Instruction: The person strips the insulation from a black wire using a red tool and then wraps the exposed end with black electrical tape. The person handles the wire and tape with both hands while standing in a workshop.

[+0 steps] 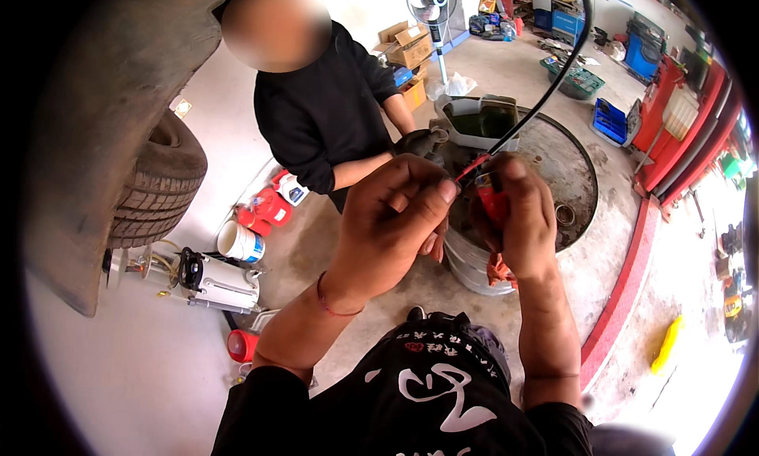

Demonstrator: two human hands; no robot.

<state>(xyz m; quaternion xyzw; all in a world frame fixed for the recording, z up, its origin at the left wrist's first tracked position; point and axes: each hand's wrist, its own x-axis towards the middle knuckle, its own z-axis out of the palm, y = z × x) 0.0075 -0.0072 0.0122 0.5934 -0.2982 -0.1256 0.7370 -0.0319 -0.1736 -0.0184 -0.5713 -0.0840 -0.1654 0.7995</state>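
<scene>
A black cable [545,96] comes down from above and ends in a thin red wire [472,168] in front of me. My left hand [399,219] is closed, its thumb and forefinger pinching the red wire near its end. Close beside it, my right hand [523,219] is wrapped around a small red lighter-like object [494,204], thumb on its top, right under the wire. Whether there is a flame I cannot tell. Both hands are raised above a round drum top [581,143]. A crumpled reddish cloth or glove [500,272] shows below my right hand.
Across from me a person in black [316,108] stands by the drum, which bears a tray of dark liquid [482,124]. A tyre [158,187] hangs at the left above a white tank [225,282]. A fan [433,13], cartons [411,45] and a blue case [610,121] stand farther back.
</scene>
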